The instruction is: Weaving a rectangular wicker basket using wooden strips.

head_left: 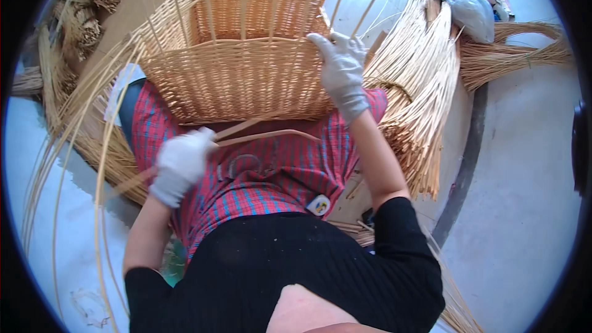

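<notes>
A half-woven wicker basket (240,80) rests tilted on my lap, with upright stakes rising from its near wall. My right hand (342,65), in a pale work glove, grips the basket's upper right corner, its thumb on the rim side. My left hand (185,160), gloved too, is closed in front of the basket's lower left. Out of it come a flat, pale wicker strip (243,126), slightly blurred, and a thin rod (265,137) with a bent end. How the fingers sit on them is partly hidden.
A red-and-blue checked apron (246,191) covers my lap. Long pale canes (425,80) lie in a bundle at the right, with a coiled bundle (518,55) and a plastic bag (473,15) beyond. More bundles (83,28) lie at the left, where loose canes (98,197) arc outward.
</notes>
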Available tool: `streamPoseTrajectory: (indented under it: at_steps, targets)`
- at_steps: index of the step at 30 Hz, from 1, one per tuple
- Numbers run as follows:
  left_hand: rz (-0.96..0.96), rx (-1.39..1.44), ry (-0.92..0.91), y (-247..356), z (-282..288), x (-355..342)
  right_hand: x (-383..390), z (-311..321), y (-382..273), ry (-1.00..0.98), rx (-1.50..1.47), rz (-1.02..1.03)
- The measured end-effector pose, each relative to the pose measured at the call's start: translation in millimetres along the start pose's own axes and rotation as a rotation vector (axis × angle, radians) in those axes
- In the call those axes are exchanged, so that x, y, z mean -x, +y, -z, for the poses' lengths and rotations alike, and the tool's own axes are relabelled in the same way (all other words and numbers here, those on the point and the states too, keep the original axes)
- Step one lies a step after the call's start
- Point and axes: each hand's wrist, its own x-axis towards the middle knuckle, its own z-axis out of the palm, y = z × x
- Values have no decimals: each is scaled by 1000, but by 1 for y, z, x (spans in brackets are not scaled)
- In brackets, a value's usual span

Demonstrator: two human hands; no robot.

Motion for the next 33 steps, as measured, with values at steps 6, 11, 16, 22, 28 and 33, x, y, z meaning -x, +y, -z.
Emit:
streamPoseTrajectory:
  at_steps: [6,11,16,22,28,33]
  targets:
    - [794,590,894,-205,30,133,20,-2,-69,254,-299,-163]
    - [1295,1256,802,-327,-84,198,38,-4,-166,76,-894,6]
    - [1215,1586,870,-393,-161,226,39,-12,-208,-320,-1171,-252]
    - [1376,1353,753,-380,-216,259,-27,-33,-248,-105,-1317,-210]
    - [1488,469,227,-319,-207,250,-177,-93,-305,-116,-1130,-663]
    - [878,414,578,-252,-80,168,-200,-146,-313,45,-1495,-951]
